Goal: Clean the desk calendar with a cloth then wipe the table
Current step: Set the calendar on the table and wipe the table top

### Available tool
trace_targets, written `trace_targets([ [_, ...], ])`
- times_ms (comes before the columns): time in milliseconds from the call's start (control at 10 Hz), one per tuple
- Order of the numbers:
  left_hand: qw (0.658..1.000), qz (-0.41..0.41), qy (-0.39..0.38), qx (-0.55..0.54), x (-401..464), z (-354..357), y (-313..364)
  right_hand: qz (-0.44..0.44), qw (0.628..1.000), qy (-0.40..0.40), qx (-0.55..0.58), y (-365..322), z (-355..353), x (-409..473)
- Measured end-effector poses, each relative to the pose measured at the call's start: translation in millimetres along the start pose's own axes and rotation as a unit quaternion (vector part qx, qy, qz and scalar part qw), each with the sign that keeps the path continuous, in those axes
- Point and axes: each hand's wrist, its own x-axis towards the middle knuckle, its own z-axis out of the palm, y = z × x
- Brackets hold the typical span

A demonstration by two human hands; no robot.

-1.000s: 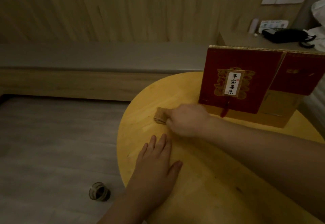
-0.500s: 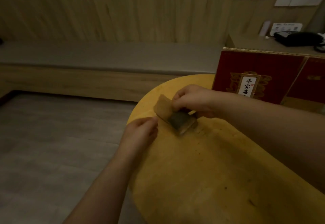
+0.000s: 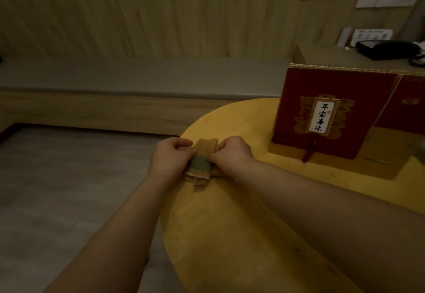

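Both hands are over the left rim of the round yellow wooden worktop (image 3: pixel 230 235), and each is closed on the same item. The left hand (image 3: pixel 171 156) pinches the left edge of the small folded cloth, tan on one face and grey-green on the other (image 3: pixel 202 163); the right hand (image 3: pixel 231 153) pinches its right edge. The fingers of both are curled shut on the fabric. The cloth is held up between them, and its lower folds hang toward the worktop; whether they touch the surface cannot be told in this dim light.

Handling assessment: the cloth appears light, soft and limp, draping in loose layers. It gives no stiffness of its own, so in my judgement it is best taken by its edges or corners while being refolded, then pressed flat under the palm for wiping. It is unlikely to slip or to suffer damage.

The red and gold tent-style desk calendar with a white label of black characters (image 3: pixel 333 118) stands upright at the far right of the worktop, well apart from the hands. It looks like stiff card, light and liable to tip or slide if pushed; steadying it by the top edge during wiping seems advisable.

Count: one cloth, one calendar, one worktop, two hands. Beyond, one black telephone (image 3: pixel 388 50) rests on a separate side shelf.

Status, as judged: cloth preparation in hand.
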Motion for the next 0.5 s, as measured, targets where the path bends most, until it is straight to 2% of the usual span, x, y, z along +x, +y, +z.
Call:
trace_targets([
  [200, 0.985, 0.071, 0.024, 0.153, -5, 6, -3, -0.07, 0.99, 0.029, -0.116, 7, -8, -7],
  [400, 0.973, 0.088, -0.001, 0.212, -22, -4, 5, -0.175, 0.974, 0.045, -0.135, 26, -72, -55],
  [500, 0.972, 0.133, -0.009, 0.196, -42, -3, 25, -0.22, 0.959, 0.083, -0.161, 38, -122, -92],
])
